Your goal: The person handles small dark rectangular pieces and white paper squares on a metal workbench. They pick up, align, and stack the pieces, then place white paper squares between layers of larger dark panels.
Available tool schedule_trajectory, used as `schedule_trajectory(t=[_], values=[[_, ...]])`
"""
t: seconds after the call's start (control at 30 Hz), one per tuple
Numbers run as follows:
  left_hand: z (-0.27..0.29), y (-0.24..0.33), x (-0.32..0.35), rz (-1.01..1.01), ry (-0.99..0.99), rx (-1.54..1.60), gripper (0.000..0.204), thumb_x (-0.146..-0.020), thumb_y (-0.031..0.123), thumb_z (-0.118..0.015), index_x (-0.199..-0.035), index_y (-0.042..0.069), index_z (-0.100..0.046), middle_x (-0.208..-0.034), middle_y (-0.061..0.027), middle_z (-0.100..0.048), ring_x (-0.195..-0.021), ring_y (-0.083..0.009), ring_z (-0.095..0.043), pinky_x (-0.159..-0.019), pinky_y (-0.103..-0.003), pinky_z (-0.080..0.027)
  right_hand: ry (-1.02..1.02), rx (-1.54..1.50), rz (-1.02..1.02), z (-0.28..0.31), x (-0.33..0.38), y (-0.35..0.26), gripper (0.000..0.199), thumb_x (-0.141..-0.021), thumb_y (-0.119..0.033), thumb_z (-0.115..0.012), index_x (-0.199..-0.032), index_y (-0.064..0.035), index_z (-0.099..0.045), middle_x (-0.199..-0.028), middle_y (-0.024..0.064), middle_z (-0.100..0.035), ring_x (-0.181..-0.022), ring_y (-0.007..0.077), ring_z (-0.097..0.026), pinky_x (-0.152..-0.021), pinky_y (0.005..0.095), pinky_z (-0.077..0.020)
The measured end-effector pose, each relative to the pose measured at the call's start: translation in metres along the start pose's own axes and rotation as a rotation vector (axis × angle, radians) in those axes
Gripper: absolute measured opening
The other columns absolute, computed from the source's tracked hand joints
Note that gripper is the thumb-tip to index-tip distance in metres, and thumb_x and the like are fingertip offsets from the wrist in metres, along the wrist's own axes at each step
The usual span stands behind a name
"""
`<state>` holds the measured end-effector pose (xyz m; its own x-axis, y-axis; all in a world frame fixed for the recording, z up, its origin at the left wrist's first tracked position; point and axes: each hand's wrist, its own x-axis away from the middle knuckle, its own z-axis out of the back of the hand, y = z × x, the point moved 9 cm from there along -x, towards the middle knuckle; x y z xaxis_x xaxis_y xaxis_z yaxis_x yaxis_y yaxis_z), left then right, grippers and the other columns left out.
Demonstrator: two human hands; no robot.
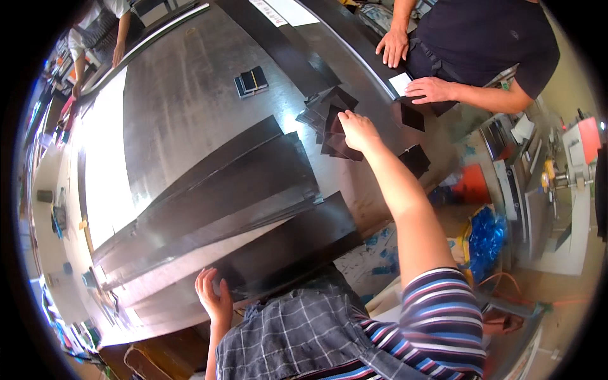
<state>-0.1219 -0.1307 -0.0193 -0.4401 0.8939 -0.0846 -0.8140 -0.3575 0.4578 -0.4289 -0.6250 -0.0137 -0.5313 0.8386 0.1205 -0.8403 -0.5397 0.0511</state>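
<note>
Where the plaid apron and striped sleeve fill the near edge, the person's left hand (214, 296) rests with fingers spread flat against the near edge of the lowest long dark metal strip (285, 247), gripping nothing, only pressing on it. That strip juts past the tabletop (183, 95) corner toward the person's body. Just beyond it lie more long strips (215, 190), fanned and overlapping, their edges running from lower left to upper right; a pale gap of bare surface shows between two of them.

Farther out, the right arm stretches across the strips' ends, and the right hand (358, 130) lies on a loose heap of small dark metal plates (332, 123) near the tabletop's right edge. Its fingers are bent down onto the top plates; whether they have pinched one I cannot tell. Two more dark plates (415, 158) sit at the very edge, apart from the heap.

Left of the heap is a wide stretch of bare, shiny surface, broken only by a small stack of dark blocks (251, 81) well apart from everything else.

Across the far edge another person in a dark shirt has one hand (430, 88) beside a small white card (400, 82) and the other hand (393, 47) on the tabletop rim.
</note>
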Motion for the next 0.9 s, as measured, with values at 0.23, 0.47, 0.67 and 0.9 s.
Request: schedule_trajectory(t=[0.23, 0.47, 0.67, 0.9], values=[[-0.02, 0.149, -0.035, -0.055, 0.083, 0.272, 0.032, -0.077, 0.002, -0.067, -0.109, 0.005, -0.064, -0.117, -0.0133, -0.063, -0.118, -0.0353, -0.055, -0.102, -0.045, -0.041, 0.454, -0.247, 0.239, 0.072, 0.035, -0.011, 0.012, -0.083, -0.005, -0.054, -0.085, -0.0051, -0.065, -0.083, 0.0157, -0.067, -0.08, 0.0358, -0.066, -0.073, 0.0449, -0.0534], [-0.034, 0.295, -0.088, -0.215, -0.062, 0.33, 0.038, -0.073, 0.015, -0.075, -0.106, 0.002, -0.064, -0.107, -0.0157, -0.064, -0.1, -0.0353, -0.061, -0.087, -0.042, -0.05, -0.28, -0.213, 0.681, 0.059, 0.172, -0.133, 0.01, -0.072, -0.004, -0.062, -0.077, -0.0052, -0.07, -0.078, 0.0177, -0.068, -0.081, 0.0368, -0.067, -0.075, 0.0453, -0.0537], [-0.118, 0.242, -0.063, 0.278, -0.473, 0.587, 0.018, -0.077, 0.013, -0.072, -0.088, -0.001, -0.068, -0.082, -0.0086, -0.068, -0.065, -0.0183, -0.065, -0.059, -0.035, -0.05, -0.11, -0.779, 0.325, 0.036, 0.186, -0.07, 0.033, -0.08, -0.007, -0.064, -0.113, -0.0071, -0.065, -0.106, 0.0146, -0.066, -0.104, 0.0337, -0.062, -0.088, 0.043, -0.0496], [-0.155, 0.222, -0.032, 0.578, -0.483, 0.88, 0.02, -0.084, 0.01, -0.07, -0.098, -0.002, -0.062, -0.08, -0.004, -0.067, -0.065, -0.0122, -0.067, -0.052, -0.021, -0.05, 0.211, -0.498, 0.32, -0.013, 0.214, -0.056, 0.045, -0.084, -0.002, -0.059, -0.127, -0.0138, -0.062, -0.141, 0.0143, -0.048, -0.133, 0.0336, -0.041, -0.109, 0.0486, -0.0322]])
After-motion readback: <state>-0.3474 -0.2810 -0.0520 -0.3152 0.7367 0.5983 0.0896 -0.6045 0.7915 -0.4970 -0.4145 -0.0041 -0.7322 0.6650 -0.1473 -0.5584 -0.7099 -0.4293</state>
